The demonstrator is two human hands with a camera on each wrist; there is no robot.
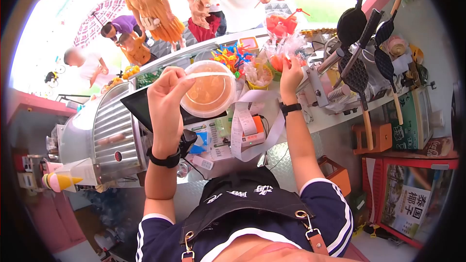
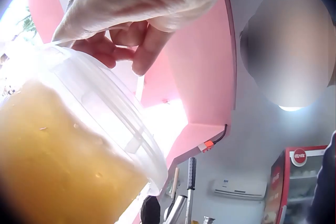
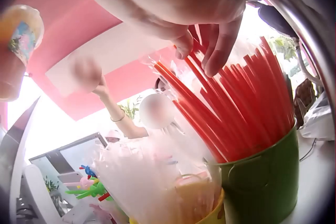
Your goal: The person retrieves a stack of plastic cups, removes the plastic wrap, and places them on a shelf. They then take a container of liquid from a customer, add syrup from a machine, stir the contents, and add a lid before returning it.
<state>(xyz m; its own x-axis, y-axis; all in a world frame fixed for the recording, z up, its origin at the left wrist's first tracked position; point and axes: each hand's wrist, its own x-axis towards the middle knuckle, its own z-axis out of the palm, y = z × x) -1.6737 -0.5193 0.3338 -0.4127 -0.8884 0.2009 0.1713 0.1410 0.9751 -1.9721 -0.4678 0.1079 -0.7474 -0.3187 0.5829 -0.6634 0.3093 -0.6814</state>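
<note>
From my left hand (image 1: 166, 98) hangs a round clear plastic tub (image 1: 208, 98) of amber liquid, its thin strip handle (image 1: 208, 74) pinched between thumb and fingers. The left wrist view shows the lid rim just below the fingers and the tub tilted. Over the counter, my right hand (image 1: 291, 75) reaches into a bunch of red straws (image 3: 252, 103). Its thumb and fingertips close around the top of a straw in the right wrist view. Those straws stand in a green bucket (image 3: 265, 179). Beside it, a yellow bucket (image 3: 214, 214) holds clear-wrapped items (image 3: 136, 176).
A long receipt strip (image 1: 236, 136) curls over the counter between my arms. Black waffle irons (image 1: 352, 26) with wooden handles stand at the right. A ribbed metal machine (image 1: 116, 136) sits at the left. Several people are across the counter, one in a white shirt (image 1: 238, 0) nearest.
</note>
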